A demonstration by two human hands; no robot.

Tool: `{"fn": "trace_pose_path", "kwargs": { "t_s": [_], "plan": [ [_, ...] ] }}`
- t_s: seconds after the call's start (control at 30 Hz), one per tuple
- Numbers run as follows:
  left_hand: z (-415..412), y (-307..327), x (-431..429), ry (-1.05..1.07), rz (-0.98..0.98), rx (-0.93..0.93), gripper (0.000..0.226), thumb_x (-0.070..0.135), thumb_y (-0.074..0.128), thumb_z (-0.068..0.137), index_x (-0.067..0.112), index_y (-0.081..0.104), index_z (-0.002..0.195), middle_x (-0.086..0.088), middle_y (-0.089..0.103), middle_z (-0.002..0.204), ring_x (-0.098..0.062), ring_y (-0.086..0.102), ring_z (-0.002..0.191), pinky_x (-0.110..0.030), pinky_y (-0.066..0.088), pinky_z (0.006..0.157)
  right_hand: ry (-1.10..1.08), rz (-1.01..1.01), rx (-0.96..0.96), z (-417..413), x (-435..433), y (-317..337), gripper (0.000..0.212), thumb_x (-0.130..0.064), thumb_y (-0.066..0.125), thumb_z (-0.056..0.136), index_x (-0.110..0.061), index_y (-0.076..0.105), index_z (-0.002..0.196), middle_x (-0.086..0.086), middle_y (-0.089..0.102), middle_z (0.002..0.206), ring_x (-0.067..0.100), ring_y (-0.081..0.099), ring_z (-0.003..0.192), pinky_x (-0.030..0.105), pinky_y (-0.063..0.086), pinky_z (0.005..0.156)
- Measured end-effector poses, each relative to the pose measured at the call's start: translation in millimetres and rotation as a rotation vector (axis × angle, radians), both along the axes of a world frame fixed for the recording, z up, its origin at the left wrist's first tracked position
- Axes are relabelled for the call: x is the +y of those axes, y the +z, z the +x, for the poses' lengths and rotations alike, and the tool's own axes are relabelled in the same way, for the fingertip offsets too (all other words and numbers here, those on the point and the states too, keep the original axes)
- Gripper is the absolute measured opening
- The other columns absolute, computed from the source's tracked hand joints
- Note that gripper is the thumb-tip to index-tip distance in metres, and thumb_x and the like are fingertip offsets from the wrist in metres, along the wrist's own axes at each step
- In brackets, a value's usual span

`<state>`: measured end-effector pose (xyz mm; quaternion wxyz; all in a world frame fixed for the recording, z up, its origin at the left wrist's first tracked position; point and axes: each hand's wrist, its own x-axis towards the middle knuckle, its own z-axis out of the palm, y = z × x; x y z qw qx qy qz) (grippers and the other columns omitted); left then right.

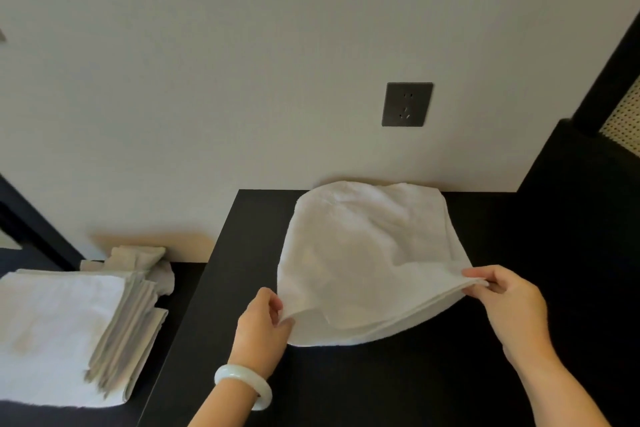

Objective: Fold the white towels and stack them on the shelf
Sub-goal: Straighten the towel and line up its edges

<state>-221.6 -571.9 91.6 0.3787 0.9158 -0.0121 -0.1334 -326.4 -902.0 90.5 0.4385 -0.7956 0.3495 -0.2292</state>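
A white towel [367, 253] lies doubled over on a black tabletop [381, 385], its far edge against the wall. My left hand [265, 326] pinches the near left corner between thumb and fingers. My right hand [509, 302] pinches the near right corner, lifting that edge slightly off the surface. To the left, on a lower dark surface, sits a stack of folded white towels [62, 333]. Behind that stack lies a crumpled towel [138, 262].
A dark wall socket [407, 104] is set in the cream wall above the towel. A tall black cabinet side [581, 166] with a perforated panel rises at the right. The tabletop's left edge drops to the lower surface. I wear a pale bangle [242, 388] on my left wrist.
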Motion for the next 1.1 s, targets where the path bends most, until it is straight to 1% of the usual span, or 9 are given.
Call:
{"fn": "trace_pose_path", "kwargs": {
  "t_s": [0.13,0.23,0.3,0.43,0.57,0.7,0.83,0.97,1.1],
  "plan": [
    [5.8,7.4,-2.2,-0.127,0.224,-0.133,0.015,0.034,0.054,0.096,0.034,0.044,0.085,0.007,0.057,0.082,-0.005,0.058,0.068,-0.019,0.046,0.060,-0.011,-0.016,-0.049,1.0,-5.9,12.3,0.033,-0.016,0.071,0.085,-0.048,0.066,0.089,-0.019,0.068,0.091,0.004,0.064,0.092,0.040,0.055,0.086],
    [30.9,41.9,5.2,0.070,-0.016,-0.257,0.020,0.016,0.055,0.095,0.029,0.049,0.082,0.001,0.062,0.074,-0.012,0.061,0.056,-0.021,0.045,0.048,-0.010,-0.046,-0.133,5.7,-15.6,35.7,0.029,-0.018,0.072,0.085,-0.047,0.067,0.089,-0.025,0.067,0.090,0.002,0.063,0.091,0.028,0.050,0.079],
    [56.8,81.7,6.1,0.066,-0.214,-0.304,0.028,0.000,0.051,0.092,0.028,0.056,0.090,-0.004,0.067,0.076,-0.018,0.064,0.051,-0.021,0.049,0.044,0.016,-0.057,-0.166,20.7,-24.6,62.9,0.023,-0.017,0.073,0.085,-0.041,0.070,0.085,-0.018,0.069,0.086,0.003,0.065,0.089,0.026,0.048,0.077],
    [114.1,186.9,-9.4,0.006,-0.481,-0.358,0.033,-0.013,0.055,0.085,0.015,0.073,0.086,-0.008,0.072,0.084,-0.021,0.070,0.061,-0.020,0.056,0.055,0.063,-0.074,-0.290,63.3,-47.7,151.2,0.021,-0.009,0.071,0.088,-0.030,0.073,0.089,-0.005,0.071,0.074,0.015,0.069,0.073,0.035,0.057,0.068],
    [151.7,295.3,-15.2,-0.046,-0.734,-0.234,0.025,-0.013,0.059,0.085,0.006,0.075,0.087,-0.009,0.073,0.083,-0.011,0.069,0.062,-0.014,0.054,0.055,0.132,-0.100,-0.396,84.2,-71.3,254.6,0.014,-0.008,0.075,0.085,-0.020,0.074,0.094,0.003,0.071,0.071,0.016,0.063,0.060,0.029,0.046,0.053],
    [153.1,371.2,-9.9,-0.089,-0.715,-0.429,0.023,-0.008,0.064,0.082,0.011,0.077,0.083,-0.006,0.070,0.069,-0.011,0.060,0.052,-0.014,0.050,0.048,0.195,-0.160,-0.463,80.1,-74.6,333.3,0.011,-0.007,0.076,0.084,-0.015,0.073,0.091,-0.004,0.067,0.056,0.006,0.054,0.042,0.019,0.041,0.040],
    [146.7,418.2,6.3,-0.185,-0.697,-0.620,0.018,-0.004,0.068,0.081,0.011,0.078,0.081,-0.013,0.060,0.059,-0.018,0.048,0.050,-0.019,0.044,0.042,0.215,-0.220,-0.609,61.4,-71.4,379.5,0.010,-0.008,0.076,0.084,-0.017,0.074,0.089,0.008,0.063,0.052,0.015,0.051,0.042,0.023,0.039,0.038],
    [153.2,432.6,21.0,-0.278,-0.474,-0.365,0.016,-0.008,0.065,0.083,0.003,0.078,0.082,-0.015,0.058,0.061,-0.016,0.047,0.048,-0.019,0.046,0.044,0.337,-0.254,-0.428,53.6,-74.6,395.3,0.008,-0.010,0.077,0.083,-0.015,0.074,0.089,0.015,0.064,0.055,0.016,0.052,0.041,0.021,0.041,0.038],
    [168.3,418.4,6.9,-0.150,-0.382,-0.246,0.012,-0.009,0.064,0.087,-0.002,0.074,0.088,-0.015,0.066,0.067,-0.015,0.058,0.050,-0.018,0.054,0.049,0.384,-0.245,-0.146,82.0,-75.4,385.6,0.013,-0.008,0.075,0.085,-0.008,0.069,0.097,0.012,0.072,0.066,0.020,0.067,0.054,0.026,0.050,0.049]
  ]
}}
